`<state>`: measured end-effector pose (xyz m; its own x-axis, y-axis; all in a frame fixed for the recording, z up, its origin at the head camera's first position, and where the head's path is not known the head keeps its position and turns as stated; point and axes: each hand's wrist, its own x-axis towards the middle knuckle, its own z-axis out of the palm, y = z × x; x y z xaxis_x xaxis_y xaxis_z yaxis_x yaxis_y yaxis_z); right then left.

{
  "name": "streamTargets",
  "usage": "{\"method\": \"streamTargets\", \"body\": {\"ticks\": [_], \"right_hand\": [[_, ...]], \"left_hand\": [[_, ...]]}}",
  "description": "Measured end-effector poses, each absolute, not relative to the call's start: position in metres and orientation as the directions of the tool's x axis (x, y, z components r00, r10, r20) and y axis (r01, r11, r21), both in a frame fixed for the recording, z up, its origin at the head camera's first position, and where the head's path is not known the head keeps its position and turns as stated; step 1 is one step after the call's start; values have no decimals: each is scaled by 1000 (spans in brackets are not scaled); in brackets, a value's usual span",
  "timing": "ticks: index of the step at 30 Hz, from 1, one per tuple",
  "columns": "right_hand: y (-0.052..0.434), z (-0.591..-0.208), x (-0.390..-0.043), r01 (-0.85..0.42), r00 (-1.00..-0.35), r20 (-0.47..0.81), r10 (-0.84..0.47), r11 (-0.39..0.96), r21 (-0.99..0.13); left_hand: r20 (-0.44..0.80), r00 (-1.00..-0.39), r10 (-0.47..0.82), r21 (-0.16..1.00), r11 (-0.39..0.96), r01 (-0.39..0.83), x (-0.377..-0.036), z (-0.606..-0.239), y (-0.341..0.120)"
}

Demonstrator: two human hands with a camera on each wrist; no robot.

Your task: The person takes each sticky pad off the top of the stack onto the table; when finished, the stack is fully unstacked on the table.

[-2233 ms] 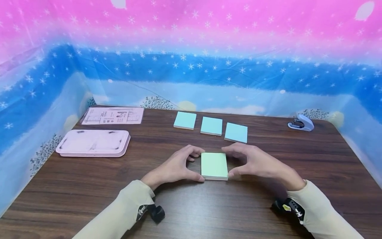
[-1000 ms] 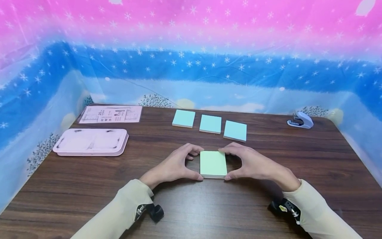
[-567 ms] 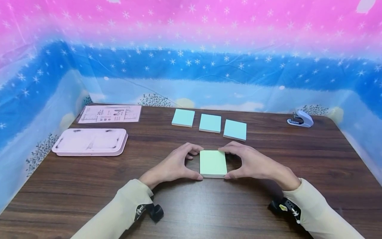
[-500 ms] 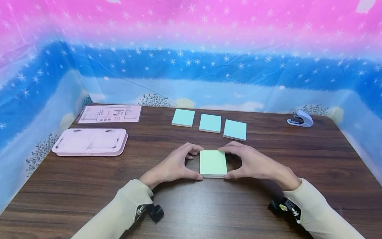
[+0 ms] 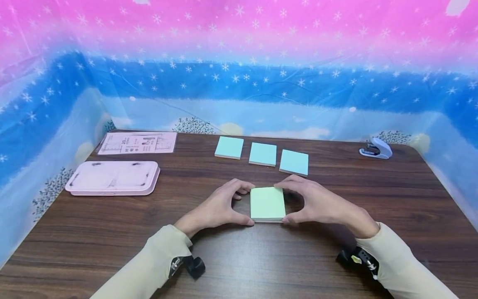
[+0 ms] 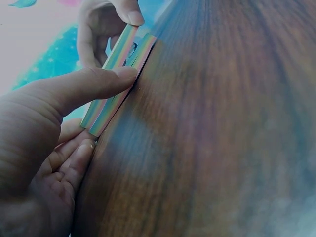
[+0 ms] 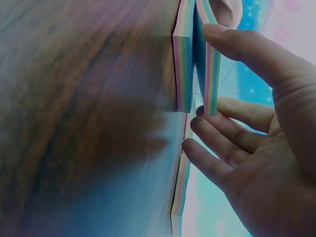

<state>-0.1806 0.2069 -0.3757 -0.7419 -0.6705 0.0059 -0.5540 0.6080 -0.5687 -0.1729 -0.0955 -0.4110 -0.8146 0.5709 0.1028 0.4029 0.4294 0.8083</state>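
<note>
Two sticky note pads lie one over the other at the table's middle, the upper pad (image 5: 267, 202) pale green on top, with striped pastel edges. My right hand (image 5: 323, 202) pinches the upper pad's right end between thumb and fingers. In the right wrist view this upper pad (image 7: 212, 84) stands a little apart from the lower pad (image 7: 182, 74), tilted with a narrow gap. My left hand (image 5: 225, 206) holds the left end, its thumb on the near edge and fingertips at the far corner. The left thumb (image 6: 98, 84) lies across both pads' edges in the left wrist view.
Behind the hands stand three blue-green sticky note pads, left (image 5: 229, 147), middle (image 5: 263, 153) and right (image 5: 294, 162). A light stapler (image 5: 376, 148) sits at the back right. On the left are a pink case (image 5: 113, 177) and a pink printed sheet (image 5: 138, 143).
The right hand has closed in from beside the pads to pinch the upper one, then shifted slightly right and up, raising its right end. The left hand has stayed nearly still.
</note>
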Motion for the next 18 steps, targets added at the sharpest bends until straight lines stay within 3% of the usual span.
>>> {"method": "streamTargets", "body": {"ticks": [18], "right_hand": [[217, -358, -179, -553, -745, 2, -667, 617, -560]], "left_hand": [[118, -803, 585, 797, 427, 428, -172, -411, -98]]}}
